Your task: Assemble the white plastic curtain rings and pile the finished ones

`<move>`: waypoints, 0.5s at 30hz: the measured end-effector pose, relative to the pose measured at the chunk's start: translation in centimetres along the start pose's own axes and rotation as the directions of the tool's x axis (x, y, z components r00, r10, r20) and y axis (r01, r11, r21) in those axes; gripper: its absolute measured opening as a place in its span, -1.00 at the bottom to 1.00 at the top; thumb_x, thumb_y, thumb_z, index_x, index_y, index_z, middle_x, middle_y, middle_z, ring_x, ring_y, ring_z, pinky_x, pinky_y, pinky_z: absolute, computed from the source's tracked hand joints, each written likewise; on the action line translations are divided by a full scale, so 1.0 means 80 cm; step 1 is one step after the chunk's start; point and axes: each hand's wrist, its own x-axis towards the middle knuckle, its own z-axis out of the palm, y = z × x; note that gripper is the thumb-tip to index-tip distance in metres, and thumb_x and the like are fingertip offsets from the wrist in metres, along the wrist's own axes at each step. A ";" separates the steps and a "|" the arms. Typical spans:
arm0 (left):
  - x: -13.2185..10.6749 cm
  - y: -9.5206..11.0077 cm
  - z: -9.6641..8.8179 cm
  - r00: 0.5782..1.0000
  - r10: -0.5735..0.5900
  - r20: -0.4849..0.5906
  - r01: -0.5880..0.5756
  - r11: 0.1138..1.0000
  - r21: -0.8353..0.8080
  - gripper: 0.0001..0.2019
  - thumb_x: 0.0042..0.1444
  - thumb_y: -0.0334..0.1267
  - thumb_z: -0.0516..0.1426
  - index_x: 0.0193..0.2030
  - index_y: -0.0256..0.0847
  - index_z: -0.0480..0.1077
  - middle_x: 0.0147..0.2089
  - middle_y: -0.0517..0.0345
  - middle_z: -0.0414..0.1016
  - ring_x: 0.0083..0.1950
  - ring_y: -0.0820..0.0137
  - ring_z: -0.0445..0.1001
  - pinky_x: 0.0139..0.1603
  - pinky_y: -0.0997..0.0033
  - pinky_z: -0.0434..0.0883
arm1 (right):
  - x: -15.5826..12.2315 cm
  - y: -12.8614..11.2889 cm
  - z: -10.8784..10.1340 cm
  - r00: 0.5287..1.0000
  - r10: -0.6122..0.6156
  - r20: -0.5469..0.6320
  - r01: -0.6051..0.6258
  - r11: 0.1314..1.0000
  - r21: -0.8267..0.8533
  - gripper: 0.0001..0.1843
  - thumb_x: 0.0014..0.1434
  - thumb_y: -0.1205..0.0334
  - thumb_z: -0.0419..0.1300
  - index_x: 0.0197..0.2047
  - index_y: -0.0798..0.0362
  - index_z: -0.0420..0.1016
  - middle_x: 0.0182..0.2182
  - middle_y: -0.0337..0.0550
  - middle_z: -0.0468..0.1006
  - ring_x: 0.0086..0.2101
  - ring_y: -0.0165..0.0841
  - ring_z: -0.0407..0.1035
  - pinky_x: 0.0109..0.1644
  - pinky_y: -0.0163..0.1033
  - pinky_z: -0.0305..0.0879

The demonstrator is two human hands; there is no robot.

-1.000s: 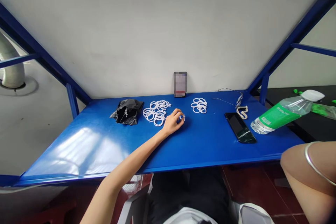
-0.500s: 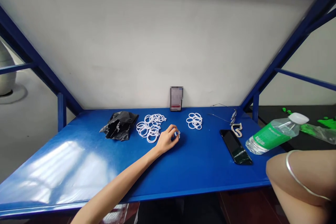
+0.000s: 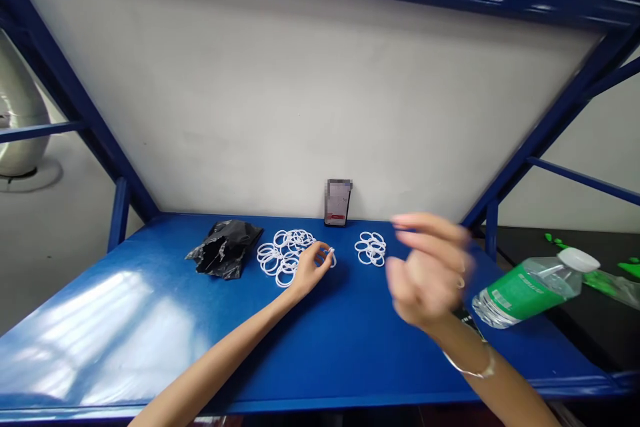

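Observation:
My left hand (image 3: 309,271) rests low over the blue table (image 3: 345,353), thumb and fingertips pinched on a white plastic ring (image 3: 334,258), partly hidden by the fingers. Just left of that hand lies a loose heap of thin white rings (image 3: 295,240), some overlapping. A smaller cluster of white rings (image 3: 371,250) sits farther right. My right hand (image 3: 430,270) hangs above the table to the right of this cluster. Motion smears its fingers, so whether anything is in them cannot be made out.
A crumpled black plastic bag (image 3: 230,247) lies left of the heap. Against the white wall leans a phone (image 3: 338,203). A green-labelled water bottle (image 3: 533,290) stands at the right. Blue frame bars (image 3: 493,230) rise at both sides. My right arm mostly covers another phone.
My right hand has come in from the lower right over the table, now covering the glasses seen earlier. My left hand stays pinched on the ring. The view has tilted slightly up.

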 end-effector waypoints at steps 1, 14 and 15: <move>0.004 0.001 0.002 1.000 -0.015 -0.026 0.014 1.000 -0.022 -0.84 0.15 -0.18 0.08 -0.28 -0.23 0.35 -0.39 0.14 0.47 -0.45 0.46 0.45 -0.43 0.50 0.39 | -0.012 0.010 0.019 0.998 0.057 0.037 -0.058 0.998 0.029 -0.70 0.25 0.28 0.07 0.06 -0.02 0.33 -0.03 -0.04 0.40 -0.03 -0.18 0.34 0.02 0.03 0.35; 0.015 -0.022 0.031 0.986 -0.147 -0.075 0.127 0.965 -0.228 -0.73 0.12 -0.05 0.12 -0.30 -0.26 0.33 -0.48 0.18 0.42 -0.46 0.43 0.43 -0.43 0.50 0.34 | -0.151 0.125 0.148 0.473 0.687 0.551 -0.881 0.382 0.280 -0.64 0.16 -0.13 0.10 -0.25 0.03 0.32 -0.54 -0.27 0.46 -0.43 -0.33 0.41 -0.26 -0.20 0.31; 0.015 -0.024 0.030 0.985 -0.164 -0.060 0.144 0.958 -0.247 -0.72 0.12 -0.04 0.12 -0.29 -0.26 0.32 -0.50 0.19 0.41 -0.48 0.43 0.43 -0.45 0.50 0.32 | -0.153 0.126 0.149 0.452 0.687 0.568 -0.892 0.334 0.306 -0.60 0.14 -0.16 0.12 -0.25 0.03 0.32 -0.57 -0.29 0.44 -0.45 -0.34 0.40 -0.27 -0.21 0.28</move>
